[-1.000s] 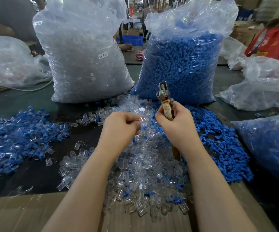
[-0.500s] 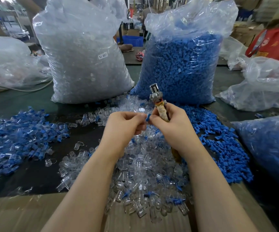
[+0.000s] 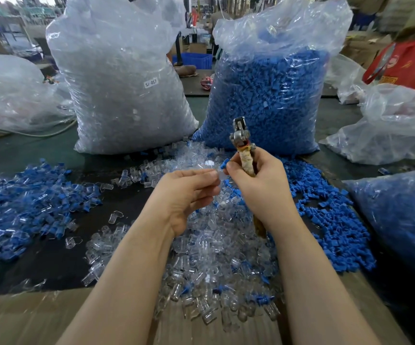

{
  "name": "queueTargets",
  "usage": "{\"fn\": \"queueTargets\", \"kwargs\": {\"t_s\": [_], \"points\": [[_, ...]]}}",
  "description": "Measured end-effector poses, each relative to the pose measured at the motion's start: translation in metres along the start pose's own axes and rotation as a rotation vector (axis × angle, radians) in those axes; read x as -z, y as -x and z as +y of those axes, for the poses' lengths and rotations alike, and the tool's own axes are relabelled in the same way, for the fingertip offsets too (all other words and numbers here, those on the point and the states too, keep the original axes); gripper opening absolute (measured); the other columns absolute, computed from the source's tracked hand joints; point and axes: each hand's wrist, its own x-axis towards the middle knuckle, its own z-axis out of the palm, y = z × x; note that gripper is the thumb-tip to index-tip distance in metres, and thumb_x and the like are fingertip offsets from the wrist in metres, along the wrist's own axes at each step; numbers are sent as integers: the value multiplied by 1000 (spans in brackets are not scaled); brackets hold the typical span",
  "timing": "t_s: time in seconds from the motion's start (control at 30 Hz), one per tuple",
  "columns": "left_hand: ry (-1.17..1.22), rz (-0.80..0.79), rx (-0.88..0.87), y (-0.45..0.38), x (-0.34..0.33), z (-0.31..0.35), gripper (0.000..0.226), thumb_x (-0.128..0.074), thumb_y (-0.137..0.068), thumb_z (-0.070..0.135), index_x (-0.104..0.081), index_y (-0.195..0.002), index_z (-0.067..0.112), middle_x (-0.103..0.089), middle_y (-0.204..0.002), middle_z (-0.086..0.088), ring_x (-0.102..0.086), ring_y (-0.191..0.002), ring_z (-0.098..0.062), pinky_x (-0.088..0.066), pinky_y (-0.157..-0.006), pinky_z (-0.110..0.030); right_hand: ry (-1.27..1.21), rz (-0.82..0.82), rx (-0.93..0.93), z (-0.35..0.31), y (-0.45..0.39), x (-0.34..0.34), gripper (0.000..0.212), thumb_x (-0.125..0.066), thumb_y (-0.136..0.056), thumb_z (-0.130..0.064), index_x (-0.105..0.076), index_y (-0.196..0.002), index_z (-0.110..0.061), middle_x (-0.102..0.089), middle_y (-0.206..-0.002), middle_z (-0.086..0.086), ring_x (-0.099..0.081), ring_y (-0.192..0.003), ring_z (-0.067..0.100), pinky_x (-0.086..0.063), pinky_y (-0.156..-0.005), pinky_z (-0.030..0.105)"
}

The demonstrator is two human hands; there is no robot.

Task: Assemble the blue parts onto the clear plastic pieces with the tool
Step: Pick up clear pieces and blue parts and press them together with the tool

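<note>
Pinching a small blue part (image 3: 224,163) between thumb and forefinger, our right hand (image 3: 258,185) is also clamping the tool (image 3: 241,143) against the palm with the remaining fingers, its metal head pointing up and its wrapped handle running down behind the wrist. Our left hand (image 3: 186,195) is holding what looks like a clear plastic piece (image 3: 218,174) at its fingertips, just beside the blue part — the piece is nearly lost against the clutter behind it, so we are not claiming more than that the two are meeting at the fingertips.

We are judging the job to be barely dented. A spread of finished pieces (image 3: 25,195), clear with blue showing inside, is lying to our left, but a loose heap of clear pieces (image 3: 214,250) is sitting under our hands, loose blue parts (image 3: 330,220) are trailing away to the right, and two bulging bags — the bag of clear pieces (image 3: 127,95) and the bag of blue parts (image 3: 263,95) — are standing behind, almost full.

Room is tight. The bags are walling off the far side, another bag of blue parts (image 3: 400,220) is crowding our right, and a cardboard sheet (image 3: 27,317) is lying along the near edge; the only open stretch is the dark tabletop (image 3: 52,257) between the heaps
</note>
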Motion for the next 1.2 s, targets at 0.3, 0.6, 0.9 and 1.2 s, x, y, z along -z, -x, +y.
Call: {"fn": "queueTargets", "kwargs": {"t_s": [0.3, 0.6, 0.9, 1.2], "points": [[137, 26, -13, -1, -3, -1, 3, -70, -83, 6, -69, -86, 7, -72, -72, -2, -70, -66, -8, -58, -66, -20, -10, -22, 64, -1, 1, -2, 15, -68, -89, -16, -61, -77, -20, -54, -57, -13, -44, -51, 0, -37, -51, 13], [230, 83, -126, 3, -12, -1, 11, -72, -81, 1, -69, -84, 11, -75, -79, -7, -73, -70, -12, -58, -65, -20, 75, 29, 54, 0, 3, -6, 11, -70, -85, -19, -60, -80, -17, -60, -65, -7, -47, -55, 4, -44, -57, 33], [-420, 382, -574, 4, -14, -2, 13, -81, -74, 11, -75, -75, 22, -72, -69, 7, -69, -69, -5, -59, -73, -30, 282, 121, 128, -11, 3, -9, 14, -66, -80, -24, -57, -74, -16, -56, -61, -6, -51, -61, 20, -45, -58, 43], [-625, 364, -678, 5, -13, -6, 14, -78, -76, 13, -76, -81, 26, -70, -69, 17, -66, -67, 6, -56, -70, -18, 348, 68, 75, -8, 1, -6, 11, -66, -79, -24, -59, -76, -17, -60, -64, -6, -57, -67, 25, -49, -64, 47]]}}
